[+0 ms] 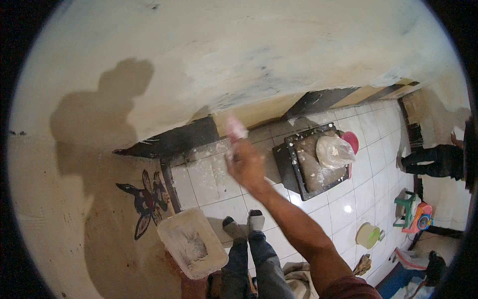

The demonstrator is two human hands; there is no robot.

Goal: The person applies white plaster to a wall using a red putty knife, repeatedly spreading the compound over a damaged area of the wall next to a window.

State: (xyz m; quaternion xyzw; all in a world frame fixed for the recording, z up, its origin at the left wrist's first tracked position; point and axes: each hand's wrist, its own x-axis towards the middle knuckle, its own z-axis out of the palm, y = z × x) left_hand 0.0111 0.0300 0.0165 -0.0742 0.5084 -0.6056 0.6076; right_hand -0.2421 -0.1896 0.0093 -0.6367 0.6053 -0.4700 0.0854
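My right hand [246,162] is closed on a pink-and-white tool [236,129], blurred by motion, held out toward the lower edge of the pale, blotchy wall [259,50], near its painted beige-and-black band [249,114]. At the lower left, my left hand [174,259] supports a translucent white plastic container [194,231] smeared with pale material inside; its fingers are mostly hidden beneath it.
A black square stand [313,179] on the tiles holds a plastic bag [334,152] and pink bowl [351,138]. Rightward are another person's legs [430,162], a green stool [406,209] and a green tub [367,235]. The left wall [50,209] has a dark painted figure.
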